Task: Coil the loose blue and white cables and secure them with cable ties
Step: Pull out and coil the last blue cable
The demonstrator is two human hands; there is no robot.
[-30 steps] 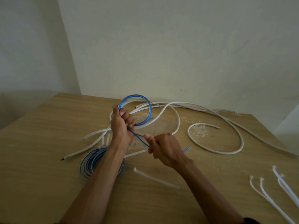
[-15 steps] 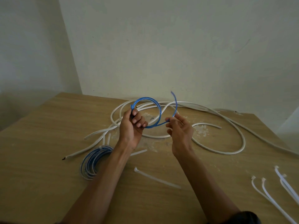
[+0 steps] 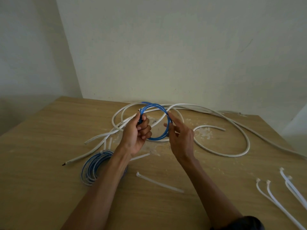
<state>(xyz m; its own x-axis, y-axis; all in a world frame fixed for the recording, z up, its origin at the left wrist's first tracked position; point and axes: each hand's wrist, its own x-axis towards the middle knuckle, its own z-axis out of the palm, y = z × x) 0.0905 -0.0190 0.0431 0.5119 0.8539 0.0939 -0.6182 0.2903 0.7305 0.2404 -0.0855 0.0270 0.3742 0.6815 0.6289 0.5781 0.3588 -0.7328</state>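
Holding small blue cable coil [image 3: 155,104] above wooden bench [image 3: 41,163], over the loose white cable [image 3: 245,138]. Coil's left side gripped by left hand [image 3: 137,131]; right hand [image 3: 181,138] open, straight fingers [image 3: 174,119] touching right arc. Risk: slack grip during reach for white plastic cable tie [image 3: 159,183] on bench, springy loops unwinding. Possible snag on white cable too.

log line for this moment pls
step: coiling | left hand: holds blue loop | right hand: open, fingers touch loop | white cable: loose | tie: unused
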